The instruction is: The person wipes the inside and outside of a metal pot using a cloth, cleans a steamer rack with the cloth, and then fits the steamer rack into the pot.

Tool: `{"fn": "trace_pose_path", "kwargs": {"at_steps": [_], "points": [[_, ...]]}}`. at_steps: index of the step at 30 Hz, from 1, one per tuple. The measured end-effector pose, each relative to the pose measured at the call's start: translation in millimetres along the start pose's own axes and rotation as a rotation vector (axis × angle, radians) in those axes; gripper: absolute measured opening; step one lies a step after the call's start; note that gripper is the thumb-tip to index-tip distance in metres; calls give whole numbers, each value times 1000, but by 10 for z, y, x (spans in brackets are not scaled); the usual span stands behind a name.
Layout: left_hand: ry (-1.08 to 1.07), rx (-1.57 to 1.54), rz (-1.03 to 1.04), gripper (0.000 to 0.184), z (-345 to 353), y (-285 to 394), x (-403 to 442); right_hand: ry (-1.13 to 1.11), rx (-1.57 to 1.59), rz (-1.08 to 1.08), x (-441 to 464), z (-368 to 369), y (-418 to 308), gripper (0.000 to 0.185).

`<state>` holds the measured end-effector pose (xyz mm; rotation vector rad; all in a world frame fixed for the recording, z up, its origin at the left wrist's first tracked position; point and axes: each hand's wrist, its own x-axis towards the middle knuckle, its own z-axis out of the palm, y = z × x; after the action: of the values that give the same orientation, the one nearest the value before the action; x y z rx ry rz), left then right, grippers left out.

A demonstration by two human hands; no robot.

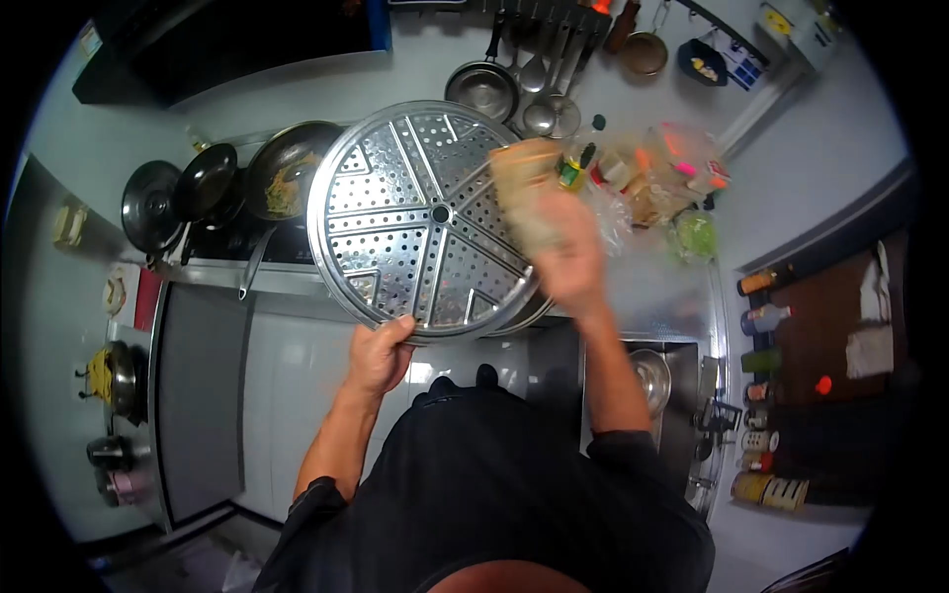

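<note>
My left hand (383,353) grips the near rim of a round metal steamer tray (395,247), thumb on top. The tray is shiny, with many small holes, raised ribs and a larger hole at its centre. It is held up in front of me. My right hand (571,252), smeared by motion, is closed on a tan cloth (519,188) against the tray's right side. Whether the cloth is folded is too blurred to tell. Another round metal rim (534,312) shows just under the tray's lower right edge; the rest of it is hidden.
A wok (297,148) with food in it stands on the stove to the left, beside smaller dark pans (206,183). Bagged items and a bottle (571,173) crowd the right counter (652,287). A sink with a metal bowl (649,381) is at lower right. Ladles (539,117) hang behind.
</note>
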<state>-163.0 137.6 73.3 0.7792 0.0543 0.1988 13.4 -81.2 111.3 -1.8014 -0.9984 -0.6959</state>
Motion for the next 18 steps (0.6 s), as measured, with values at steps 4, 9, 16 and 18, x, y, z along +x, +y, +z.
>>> {"fn": "trace_pose_path", "kwargs": {"at_steps": [4, 9, 16, 18], "points": [[-53, 103, 70, 46, -228, 44, -43, -155, -99, -217, -222, 749, -977, 32], [-96, 17, 53, 46, -524, 99, -294, -144, -48, -363, -197, 1014, -1575, 33], [-146, 79, 33, 43, -317, 485, -576, 10, -406, -456, 825, 692, -924, 25], [-173, 172, 37, 42, -370, 411, -583, 218, -252, -101, 810, 804, -679, 23]]}}
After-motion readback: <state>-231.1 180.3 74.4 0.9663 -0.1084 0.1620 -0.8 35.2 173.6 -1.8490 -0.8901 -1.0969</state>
